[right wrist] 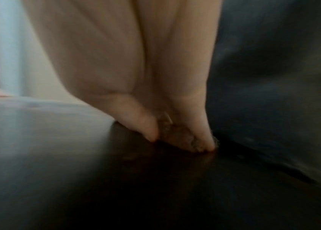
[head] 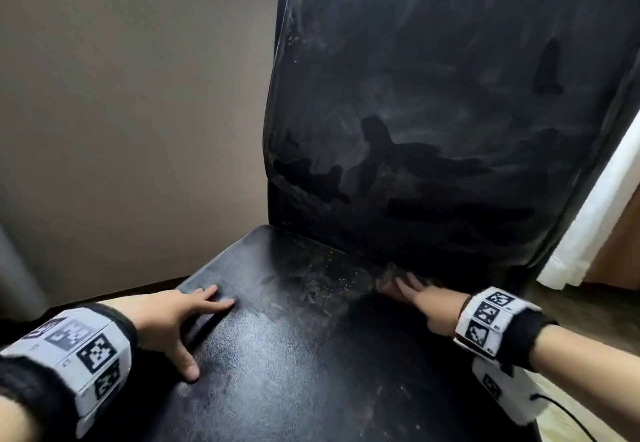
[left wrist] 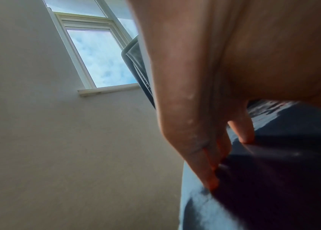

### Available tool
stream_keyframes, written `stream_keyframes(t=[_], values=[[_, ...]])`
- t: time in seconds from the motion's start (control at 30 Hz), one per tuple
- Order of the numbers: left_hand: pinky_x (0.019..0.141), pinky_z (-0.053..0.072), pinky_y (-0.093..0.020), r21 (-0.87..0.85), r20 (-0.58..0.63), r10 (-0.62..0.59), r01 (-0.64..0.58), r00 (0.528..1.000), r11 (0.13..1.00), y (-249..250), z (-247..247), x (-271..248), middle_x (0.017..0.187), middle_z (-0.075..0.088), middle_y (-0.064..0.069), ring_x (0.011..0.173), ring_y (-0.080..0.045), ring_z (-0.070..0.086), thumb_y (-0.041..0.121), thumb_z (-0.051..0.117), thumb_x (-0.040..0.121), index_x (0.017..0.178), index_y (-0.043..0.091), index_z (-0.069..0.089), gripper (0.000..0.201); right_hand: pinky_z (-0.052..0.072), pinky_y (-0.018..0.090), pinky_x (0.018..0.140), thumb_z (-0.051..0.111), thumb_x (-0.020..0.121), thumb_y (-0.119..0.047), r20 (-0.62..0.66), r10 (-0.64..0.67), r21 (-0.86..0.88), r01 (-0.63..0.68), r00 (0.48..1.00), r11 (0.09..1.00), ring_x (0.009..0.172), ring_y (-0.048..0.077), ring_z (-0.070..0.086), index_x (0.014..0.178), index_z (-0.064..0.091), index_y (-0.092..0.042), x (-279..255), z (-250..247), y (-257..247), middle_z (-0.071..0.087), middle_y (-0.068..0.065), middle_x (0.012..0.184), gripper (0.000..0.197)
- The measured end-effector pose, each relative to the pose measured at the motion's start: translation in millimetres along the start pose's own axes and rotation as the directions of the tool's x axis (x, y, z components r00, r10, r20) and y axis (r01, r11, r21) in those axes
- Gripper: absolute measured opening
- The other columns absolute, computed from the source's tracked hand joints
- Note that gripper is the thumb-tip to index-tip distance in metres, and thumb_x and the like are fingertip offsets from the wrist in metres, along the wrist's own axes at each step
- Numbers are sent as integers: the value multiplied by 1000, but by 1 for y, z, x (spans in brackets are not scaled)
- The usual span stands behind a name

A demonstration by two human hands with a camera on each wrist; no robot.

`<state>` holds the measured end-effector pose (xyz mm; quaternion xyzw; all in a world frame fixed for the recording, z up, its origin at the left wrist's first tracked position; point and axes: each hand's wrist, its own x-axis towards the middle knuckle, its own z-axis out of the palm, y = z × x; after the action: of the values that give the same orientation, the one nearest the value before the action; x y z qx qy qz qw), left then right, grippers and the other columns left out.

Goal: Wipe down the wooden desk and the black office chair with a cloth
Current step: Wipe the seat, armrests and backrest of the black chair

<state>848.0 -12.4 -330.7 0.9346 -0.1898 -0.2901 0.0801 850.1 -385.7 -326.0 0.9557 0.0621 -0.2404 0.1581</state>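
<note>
The black office chair fills the head view, its seat (head: 311,355) dusty and streaked and its backrest (head: 433,112) smeared with wipe marks. My left hand (head: 173,320) lies flat on the seat's left side with fingers spread. My right hand (head: 426,299) reaches to the crease where seat meets backrest and presses a small brownish cloth (head: 389,277) there with straight fingers. The right wrist view shows the cloth (right wrist: 177,137) bunched under the fingertips (right wrist: 149,133) against the seat (right wrist: 155,186). The left wrist view shows my left hand's fingers (left wrist: 205,155) touching the seat (left wrist: 274,179). No desk is in view.
A plain grey wall (head: 121,112) stands left of the chair, with a window (left wrist: 96,57) above. A white curtain (head: 595,216) hangs at the right beside wooden flooring (head: 588,303). A black cable (head: 568,414) trails from my right wristband.
</note>
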Motion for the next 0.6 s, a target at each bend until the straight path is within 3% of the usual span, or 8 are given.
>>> stream_keyframes(t=[0.07,0.17,0.23,0.3,0.33,0.4,0.47,0.6], values=[[114,5,-21,43,-15,-15,16,1000,999,3,1,5,158,-9,8,145,-8,-2,78,68,27,145,46,5,138,15,44,117,34,84,10,21,-129,16,128,991,992,143,40,0,148,-13,-24,-8,3,-31,-17,13,155,86],[115,5,-23,73,-59,-30,35,998,997,2,7,9,158,-11,4,146,-11,-3,52,80,60,147,42,2,117,14,45,117,32,88,8,14,-243,-47,243,970,969,143,41,-2,148,-11,-30,-12,1,-53,-17,11,155,83],[114,5,-23,54,-48,-16,19,999,998,0,8,5,158,-12,4,146,-12,-2,71,75,43,146,43,1,130,14,40,118,33,92,3,1,-226,-82,225,974,971,144,36,5,147,-9,-34,0,-7,-42,-15,10,156,79],[114,4,-22,34,-41,-2,3,999,999,0,7,2,157,-12,4,146,-13,-2,90,50,14,146,43,2,148,18,37,117,34,97,-6,-9,-158,-120,156,987,981,143,33,16,147,-6,-36,14,-19,-26,-10,10,157,71],[114,4,-21,30,-48,8,-7,999,1000,-1,8,3,157,-12,4,146,-13,-3,92,45,11,146,43,2,150,21,38,116,34,99,-13,-19,-127,-127,123,992,984,141,33,22,148,-3,-35,19,-24,-22,-5,12,157,65],[114,4,-22,13,-87,20,-19,996,1000,-2,12,4,157,-13,2,146,-13,-5,83,64,28,146,43,2,139,27,35,113,33,100,-21,-45,-111,-172,102,993,980,137,34,31,149,-1,-33,27,-33,-22,8,15,156,61],[115,5,-24,12,-133,9,-8,991,1000,-3,16,7,157,-15,0,146,-14,-8,51,81,58,146,42,1,120,31,34,110,37,98,-14,-70,-123,-198,107,990,974,133,35,36,148,-6,-31,23,-38,-34,12,19,155,69],[115,9,-24,22,-142,-25,29,990,999,-4,19,14,156,-20,-8,146,-19,-8,37,84,64,146,42,-2,119,31,42,109,31,97,-7,-28,-320,-197,309,947,930,131,43,36,148,-5,-33,-16,-23,-86,3,27,153,68]])
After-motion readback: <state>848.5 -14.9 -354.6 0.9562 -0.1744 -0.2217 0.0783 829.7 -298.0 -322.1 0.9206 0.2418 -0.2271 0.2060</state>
